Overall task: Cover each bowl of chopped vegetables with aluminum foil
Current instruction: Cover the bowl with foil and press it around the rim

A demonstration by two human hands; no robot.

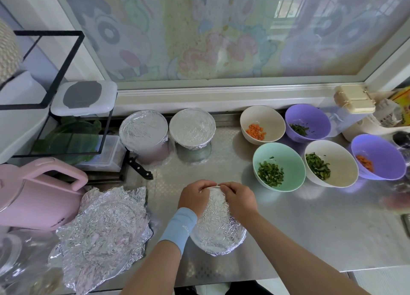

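Where foil [218, 228] rounds the rim [214, 186], left hand [195, 198] and right hand [238, 200] pinch.

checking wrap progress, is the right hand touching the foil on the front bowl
Touching. In the head view the right hand pinches the far edge of the foil.

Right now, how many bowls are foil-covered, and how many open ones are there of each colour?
foil-covered bowls: 3, the nearest gripped by the left hand and right hand
open cream bowls: 2
open purple bowls: 2
open mint-green bowl: 1
Total: 8 bowls
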